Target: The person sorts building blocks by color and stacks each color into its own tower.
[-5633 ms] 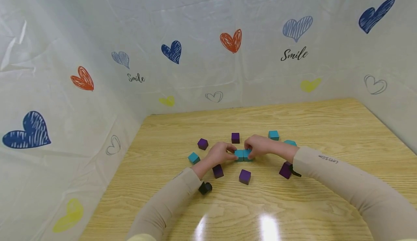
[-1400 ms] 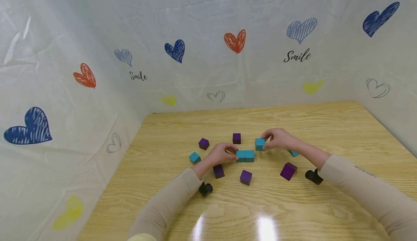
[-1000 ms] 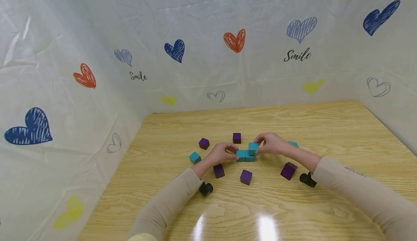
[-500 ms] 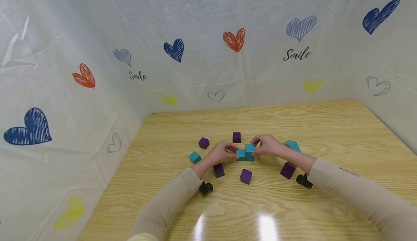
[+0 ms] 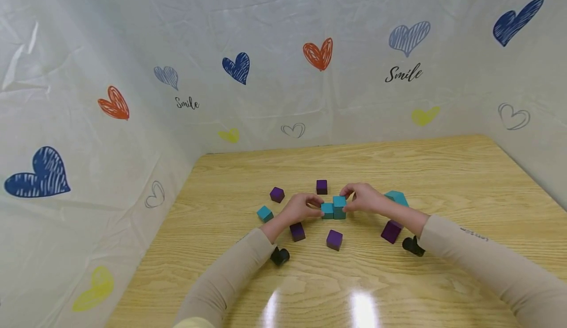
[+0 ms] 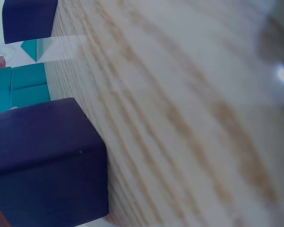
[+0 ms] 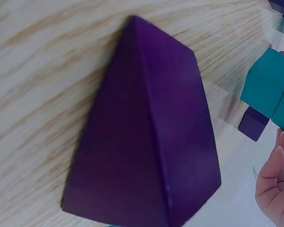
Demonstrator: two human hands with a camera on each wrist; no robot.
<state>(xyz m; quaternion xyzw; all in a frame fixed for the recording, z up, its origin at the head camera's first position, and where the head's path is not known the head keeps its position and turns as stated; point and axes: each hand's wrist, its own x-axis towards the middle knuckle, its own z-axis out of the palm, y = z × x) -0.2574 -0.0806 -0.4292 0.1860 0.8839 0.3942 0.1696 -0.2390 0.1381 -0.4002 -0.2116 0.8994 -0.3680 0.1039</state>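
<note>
In the head view, two teal cubes stand side by side, with another stacked on the right one. My left hand (image 5: 299, 210) pinches the left teal cube (image 5: 327, 211) at its left side. My right hand (image 5: 364, 198) grips the upper teal cube (image 5: 339, 202), which sits squarely on the lower cube (image 5: 339, 215). In the right wrist view, fingers (image 7: 277, 175) touch the teal cubes (image 7: 267, 80). The left wrist view shows the stack (image 6: 30, 86) behind a large-looking purple cube (image 6: 52, 161); most of the left hand is hidden there.
Around the hands lie purple cubes (image 5: 334, 240), (image 5: 321, 186), (image 5: 277, 194), a teal cube (image 5: 265, 213) at left and a teal block (image 5: 397, 198) partly behind the right forearm. A purple block (image 5: 392, 231) lies near the right wrist. Black devices (image 5: 280, 256) sit at both wrists.
My right hand has carried a teal cube from the right side leftward and lowered it onto the right cube of the pair. My left hand has stayed at the left cube.
</note>
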